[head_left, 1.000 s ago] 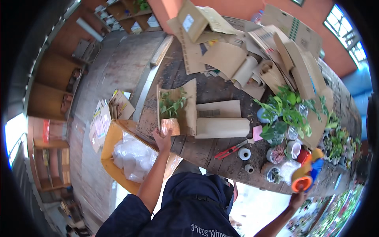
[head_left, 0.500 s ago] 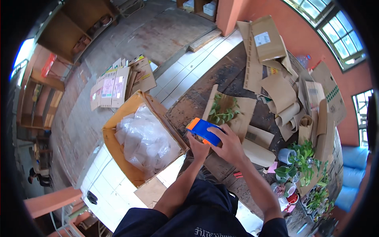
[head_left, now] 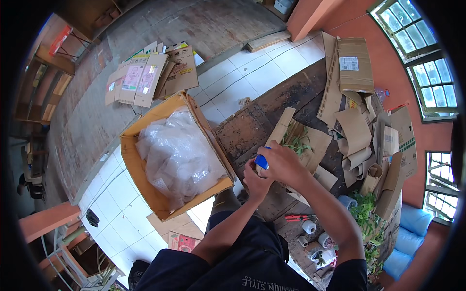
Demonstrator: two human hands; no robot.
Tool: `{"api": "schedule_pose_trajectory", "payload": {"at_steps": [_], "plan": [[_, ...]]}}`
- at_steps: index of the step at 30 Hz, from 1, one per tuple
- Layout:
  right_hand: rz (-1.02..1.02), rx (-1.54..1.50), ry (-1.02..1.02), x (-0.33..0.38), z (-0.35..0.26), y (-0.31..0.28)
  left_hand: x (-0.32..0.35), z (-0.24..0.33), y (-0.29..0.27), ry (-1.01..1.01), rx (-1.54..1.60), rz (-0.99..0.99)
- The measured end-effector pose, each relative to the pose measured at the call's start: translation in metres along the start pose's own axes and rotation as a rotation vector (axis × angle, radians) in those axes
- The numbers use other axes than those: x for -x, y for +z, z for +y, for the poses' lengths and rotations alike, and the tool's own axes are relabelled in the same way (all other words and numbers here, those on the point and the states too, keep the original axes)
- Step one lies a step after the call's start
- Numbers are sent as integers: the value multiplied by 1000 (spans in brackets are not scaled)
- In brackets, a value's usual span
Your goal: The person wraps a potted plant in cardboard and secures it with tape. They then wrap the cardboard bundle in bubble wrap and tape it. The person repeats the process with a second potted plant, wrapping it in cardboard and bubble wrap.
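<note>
My right hand (head_left: 285,164) grips a blue tape dispenser (head_left: 262,161) and presses it against the near end of a folded cardboard wrap (head_left: 284,127). Green plant sprigs (head_left: 297,139) lie inside the wrap. Just below the dispenser, my left hand (head_left: 256,183) clasps the wrap's lower end. The wrap lies on a dark wooden table (head_left: 242,131), near its left edge.
An open cardboard box (head_left: 130,160) filled with clear plastic bags (head_left: 175,154) stands on the tiled floor beside the table. Flattened cartons (head_left: 145,77) lie further off. Cardboard sheets and rolls (head_left: 361,131), red cutters (head_left: 298,218), tape rolls (head_left: 309,226) and leafy plants (head_left: 365,209) crowd the table's right side.
My right hand came from the table's far right with the blue dispenser and now holds it on the wrap beside my left hand. The view swung left toward the box.
</note>
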State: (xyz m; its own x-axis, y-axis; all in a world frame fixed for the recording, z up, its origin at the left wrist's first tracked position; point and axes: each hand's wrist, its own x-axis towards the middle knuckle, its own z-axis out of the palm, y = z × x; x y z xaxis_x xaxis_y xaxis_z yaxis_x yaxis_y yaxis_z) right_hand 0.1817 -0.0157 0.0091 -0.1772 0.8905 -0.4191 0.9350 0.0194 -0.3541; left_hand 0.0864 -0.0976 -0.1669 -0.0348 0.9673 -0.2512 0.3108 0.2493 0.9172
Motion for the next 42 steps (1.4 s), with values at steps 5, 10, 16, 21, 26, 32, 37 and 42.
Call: {"api": "schedule_pose_trajectory", "payload": {"at_steps": [5, 10, 16, 21, 26, 32, 37, 42], "plan": [[-13, -162, 91, 46, 25, 4, 0, -3, 3, 20, 84, 15], [103, -282, 96, 76, 64, 44, -1, -1, -1, 123, -43, 36], [171, -353, 68, 86, 71, 58, -4, -1, -7, 176, -87, 0], [139, -301, 69, 81, 65, 43, -5, 3, -7, 172, -117, 6], [163, -340, 71, 89, 70, 49, -7, 8, -14, 224, -92, -25], [196, -364, 82, 129, 85, 56, -15, 9, -21, 248, -52, -62], [144, -349, 112, 163, 111, 58, -22, 13, -21, 249, -57, -95], [146, -254, 109, 178, 128, 70, -15, 19, -19, 333, -141, -128]]}}
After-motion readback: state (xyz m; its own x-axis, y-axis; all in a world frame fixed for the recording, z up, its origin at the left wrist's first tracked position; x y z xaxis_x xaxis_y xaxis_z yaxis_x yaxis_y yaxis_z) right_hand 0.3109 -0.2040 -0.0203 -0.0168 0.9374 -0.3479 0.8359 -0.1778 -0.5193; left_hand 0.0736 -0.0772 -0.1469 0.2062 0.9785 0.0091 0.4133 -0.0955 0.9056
